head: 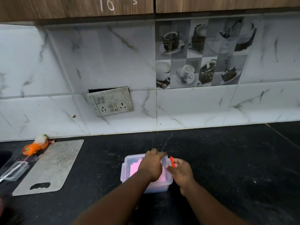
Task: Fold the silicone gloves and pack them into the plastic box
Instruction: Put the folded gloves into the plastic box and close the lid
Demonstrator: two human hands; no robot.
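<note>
While spanning the frame as a black speckled countertop [227,159] under a marbled tile wall [113,62] with a tilted socket plate [112,101], bears a grey cutting board [53,166] at far left, well apart from the plastic box [125,169] near centre. Holds pink silicone gloves [134,168] under a clear lid [133,157], half hidden by the left hand [151,164] lying on top, fingertips blurred, grip unclear. Pinches the red latch [171,161] at the box's right side with the right hand [181,173]. Beside the board, small clear case [15,170] and orange scrubber [34,147].

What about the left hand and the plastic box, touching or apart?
Touching: head view shows the left hand pressed on top of the plastic box.
</note>
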